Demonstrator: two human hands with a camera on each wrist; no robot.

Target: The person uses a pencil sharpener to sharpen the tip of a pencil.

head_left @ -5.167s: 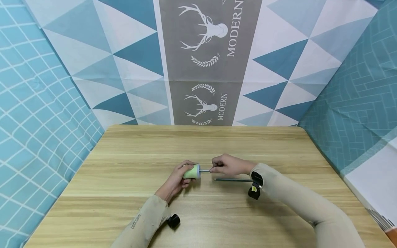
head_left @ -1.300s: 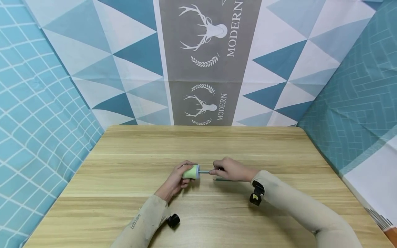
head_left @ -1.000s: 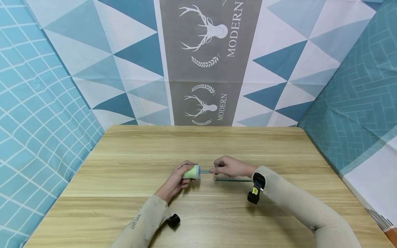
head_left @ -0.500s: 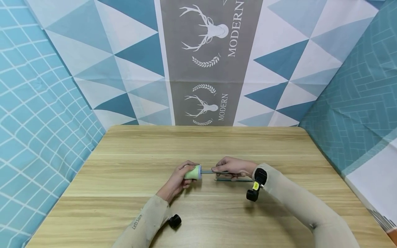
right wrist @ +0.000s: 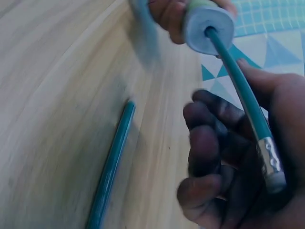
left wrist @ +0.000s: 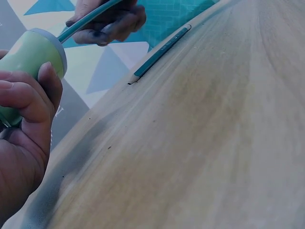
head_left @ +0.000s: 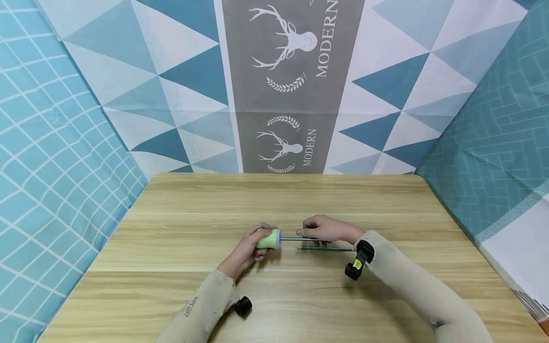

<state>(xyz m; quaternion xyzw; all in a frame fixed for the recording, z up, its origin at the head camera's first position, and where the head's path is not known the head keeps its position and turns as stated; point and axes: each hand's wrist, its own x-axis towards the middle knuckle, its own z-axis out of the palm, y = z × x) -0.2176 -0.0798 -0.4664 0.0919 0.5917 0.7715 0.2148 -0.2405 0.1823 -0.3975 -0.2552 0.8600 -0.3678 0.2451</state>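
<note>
A pale green pencil sharpener with a blue-grey end is gripped in my left hand. A green pencil sticks out of the hole in that end, its tip hidden inside; its metal band and eraser point toward my right palm. My right hand is around the pencil with loosely bent, spread fingers, which stand apart from it in the right wrist view. A second green pencil, sharpened at one end, lies on the table just below the right hand.
The wood-grain table runs to patterned cloth at the back and sides. Each sleeve carries a small black camera, one on the left wrist and one on the right wrist.
My right fingers pinched the pencil near the sharpener a second ago; now they have loosened and shifted slightly right, showing more of the pencil. The left hand keeps its grip.
</note>
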